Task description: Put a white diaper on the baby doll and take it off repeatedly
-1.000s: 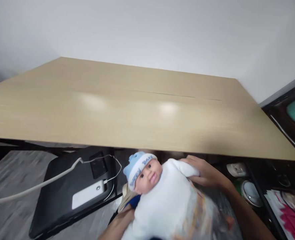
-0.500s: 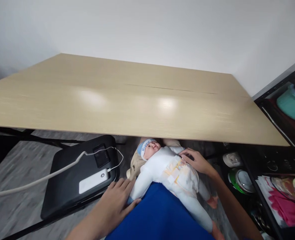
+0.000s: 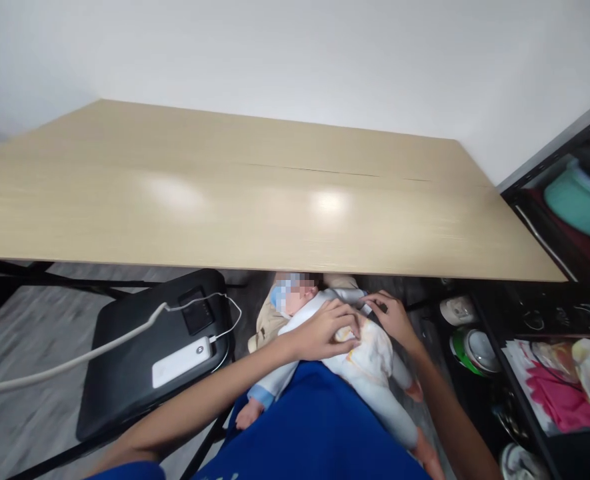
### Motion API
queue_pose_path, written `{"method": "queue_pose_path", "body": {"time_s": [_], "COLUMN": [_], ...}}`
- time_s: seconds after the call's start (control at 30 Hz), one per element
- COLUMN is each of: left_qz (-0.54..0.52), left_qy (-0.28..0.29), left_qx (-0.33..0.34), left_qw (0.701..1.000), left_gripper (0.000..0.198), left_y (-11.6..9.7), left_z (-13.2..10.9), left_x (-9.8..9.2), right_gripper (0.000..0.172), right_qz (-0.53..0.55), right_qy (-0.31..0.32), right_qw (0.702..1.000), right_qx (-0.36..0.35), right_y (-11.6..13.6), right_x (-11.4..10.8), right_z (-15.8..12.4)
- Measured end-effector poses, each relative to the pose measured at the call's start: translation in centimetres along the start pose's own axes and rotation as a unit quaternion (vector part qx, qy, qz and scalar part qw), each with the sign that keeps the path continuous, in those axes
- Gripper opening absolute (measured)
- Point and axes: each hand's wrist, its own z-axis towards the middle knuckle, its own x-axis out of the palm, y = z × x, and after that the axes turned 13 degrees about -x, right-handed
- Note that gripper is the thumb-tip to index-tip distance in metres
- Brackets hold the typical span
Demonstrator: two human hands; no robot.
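Note:
A baby doll (image 3: 369,373) in a white suit and a blue-and-white cap lies on its back across my blue-clad lap (image 3: 319,433), its head under the table's front edge. My left hand (image 3: 325,330) rests on the doll's chest with its fingers curled over the cloth. Close beside it, my right hand (image 3: 392,317) pinches the suit near the doll's shoulder. The two hands nearly touch.
A light wooden table (image 3: 255,200) spans the view above my lap. To the left stands a black chair (image 3: 139,360) carrying a white power bank (image 3: 179,362) and cable. A black shelf (image 3: 549,333) on the right holds bowls, a teal tub and coloured packets.
My left hand moved from the doll's arm beside my knee up onto its chest, next to the right hand. The doll, held upright a second ago, now lies flat.

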Motion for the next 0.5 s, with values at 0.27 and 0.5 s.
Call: {"method": "queue_pose_path", "body": {"time_s": [0.27, 0.5], "left_qz": [-0.074, -0.125], "left_qy": [0.018, 0.163], "left_qx": [-0.085, -0.093], "left_qw": [0.993, 0.974], "left_gripper": [0.043, 0.045], "left_y": [-2.2, -3.9], "left_z": [-2.9, -8.5], "left_x": [-1.9, -2.8], "right_gripper": [0.031, 0.038], "right_qz": [0.029, -0.001], "right_qy": [0.068, 0.197], "right_qw": [0.990, 0.972], "right_qx": [-0.117, -0.129], "right_y": [5.4, 8.5], "right_x": [-0.5, -1.4], "right_z": [1.4, -0.2]}}
